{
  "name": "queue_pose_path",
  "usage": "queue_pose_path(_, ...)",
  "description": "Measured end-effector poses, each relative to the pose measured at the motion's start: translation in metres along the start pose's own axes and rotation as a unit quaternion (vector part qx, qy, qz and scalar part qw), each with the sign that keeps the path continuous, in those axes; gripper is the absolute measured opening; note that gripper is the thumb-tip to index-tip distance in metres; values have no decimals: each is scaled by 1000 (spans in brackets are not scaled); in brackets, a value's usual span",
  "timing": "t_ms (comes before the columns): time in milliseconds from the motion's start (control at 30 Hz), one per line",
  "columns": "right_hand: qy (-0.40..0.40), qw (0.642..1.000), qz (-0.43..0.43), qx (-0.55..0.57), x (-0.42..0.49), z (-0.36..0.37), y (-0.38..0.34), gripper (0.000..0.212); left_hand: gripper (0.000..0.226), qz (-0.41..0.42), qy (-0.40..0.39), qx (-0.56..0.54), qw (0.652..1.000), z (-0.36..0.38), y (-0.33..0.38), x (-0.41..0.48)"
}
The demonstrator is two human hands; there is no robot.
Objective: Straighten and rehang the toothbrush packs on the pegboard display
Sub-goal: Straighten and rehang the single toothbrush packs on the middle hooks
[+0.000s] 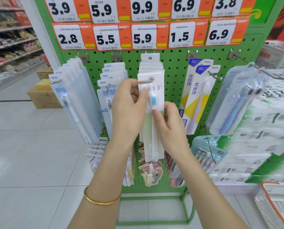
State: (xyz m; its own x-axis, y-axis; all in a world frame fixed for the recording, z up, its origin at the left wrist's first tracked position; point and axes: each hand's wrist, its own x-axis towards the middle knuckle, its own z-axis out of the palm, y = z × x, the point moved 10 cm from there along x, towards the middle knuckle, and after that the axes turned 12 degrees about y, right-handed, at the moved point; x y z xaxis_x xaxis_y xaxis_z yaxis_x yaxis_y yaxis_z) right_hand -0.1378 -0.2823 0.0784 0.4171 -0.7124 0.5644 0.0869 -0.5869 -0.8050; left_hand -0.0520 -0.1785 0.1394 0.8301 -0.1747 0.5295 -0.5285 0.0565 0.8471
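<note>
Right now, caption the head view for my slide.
Left hand and right hand hold a white blue-bristled toothbrush pack at the green pegboard.

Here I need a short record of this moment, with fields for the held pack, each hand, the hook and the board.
held pack: white toothbrush pack, blue brush head, front of the middle row, roughly upright
left hand: pinches the pack's upper left part, thumb on the front
right hand: holds the pack lower down, thumb just below the brush head
hook: its tip shows through the pack's hanging hole
board: green pegboard, more packs hang on both sides
price tag above: 5.9
</note>
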Motion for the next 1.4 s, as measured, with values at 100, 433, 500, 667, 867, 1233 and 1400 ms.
queue_pose_path(100,-4,1000,-7,-27,5,2,1,17,21,24,12,40,999,2,0,4)
queue_pose_path(433,75,996,-22,-45,25,-18,-13,24,4,76,13,127,989,12,-2,15)
queue_pose_path(500,85,994,-41,-53,35,-19,-22,40,3,88,9,139,986,14,-1,16)
queue_pose_path(667,80,997,-20,10,74,-12,-36,32,13,109,13,156,982,11,5,11)
queue_pose_path(867,82,979,140,125,120,8,1,39,34,174,61,181,966,0,24,1)
queue_pose_path(1233,70,976,163,125,140,24,4,59,37,197,62,176,962,-2,29,-2)
queue_pose_path(1400,53,977,164,125,140,24,5,61,38,199,58,155,966,-1,29,-1)
